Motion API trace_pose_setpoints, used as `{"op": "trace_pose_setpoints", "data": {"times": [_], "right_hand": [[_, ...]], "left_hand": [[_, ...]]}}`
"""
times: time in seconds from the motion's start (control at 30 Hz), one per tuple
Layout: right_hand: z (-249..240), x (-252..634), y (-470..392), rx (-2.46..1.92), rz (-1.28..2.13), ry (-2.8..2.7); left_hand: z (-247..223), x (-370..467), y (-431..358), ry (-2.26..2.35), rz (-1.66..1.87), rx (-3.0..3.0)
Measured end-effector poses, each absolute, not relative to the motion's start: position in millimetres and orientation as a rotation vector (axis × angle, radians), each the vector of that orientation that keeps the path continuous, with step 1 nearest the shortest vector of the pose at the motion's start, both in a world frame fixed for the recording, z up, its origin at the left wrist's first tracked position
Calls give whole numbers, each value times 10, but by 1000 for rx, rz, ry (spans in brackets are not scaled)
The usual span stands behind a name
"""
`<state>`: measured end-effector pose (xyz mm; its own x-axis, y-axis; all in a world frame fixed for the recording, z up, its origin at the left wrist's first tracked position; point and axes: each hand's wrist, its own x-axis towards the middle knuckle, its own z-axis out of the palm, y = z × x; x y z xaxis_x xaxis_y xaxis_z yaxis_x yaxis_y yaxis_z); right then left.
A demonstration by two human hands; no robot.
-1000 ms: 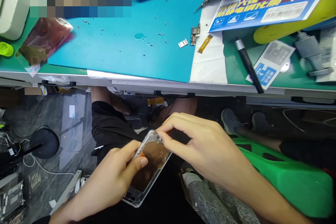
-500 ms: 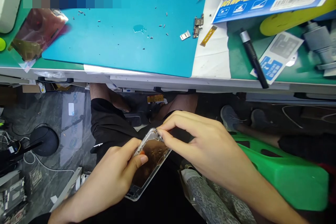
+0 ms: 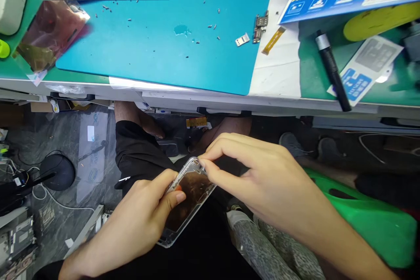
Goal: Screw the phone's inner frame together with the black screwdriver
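Observation:
A phone frame (image 3: 193,199), silver-rimmed with a dark brownish inner panel, is tilted above my lap. My left hand (image 3: 147,208) is closed around its left edge, with the thumb lying over the inner side. At the frame's upper corner, my right hand (image 3: 244,168) pinches with thumb and index finger. The fingertips touch or nearly touch the rim there; whatever is between them is too small to make out. The lower end of the frame is partly behind my left hand.
Above my lap runs the bench edge, with a blue mat (image 3: 157,61) bearing scattered screws. A SIM tray (image 3: 242,40), small metal part (image 3: 260,27), flex cable (image 3: 273,40) and black pen (image 3: 333,70) lie to the right. A green stool (image 3: 370,223) stands right of my legs.
The view has shifted slightly, so bench items appear farther right and a little higher. Both hands keep nearly the same hold at the phone frame.

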<state>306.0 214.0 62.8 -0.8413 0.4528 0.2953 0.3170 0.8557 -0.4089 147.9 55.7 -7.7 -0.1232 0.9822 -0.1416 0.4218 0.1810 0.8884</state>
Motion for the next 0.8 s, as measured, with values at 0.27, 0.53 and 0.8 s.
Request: {"op": "trace_pose_setpoints", "data": {"times": [0.27, 0.53, 0.8], "right_hand": [[641, 3045, 2143, -521, 469, -2676], [700, 2993, 2143, -495, 484, -2679], [673, 2995, 2168, -525, 506, -2686]], "left_hand": [[-70, 1437, 568, 1678, 914, 1350], [-62, 1422, 565, 1695, 923, 1370], [-90, 1427, 541, 1698, 891, 1376]]}}
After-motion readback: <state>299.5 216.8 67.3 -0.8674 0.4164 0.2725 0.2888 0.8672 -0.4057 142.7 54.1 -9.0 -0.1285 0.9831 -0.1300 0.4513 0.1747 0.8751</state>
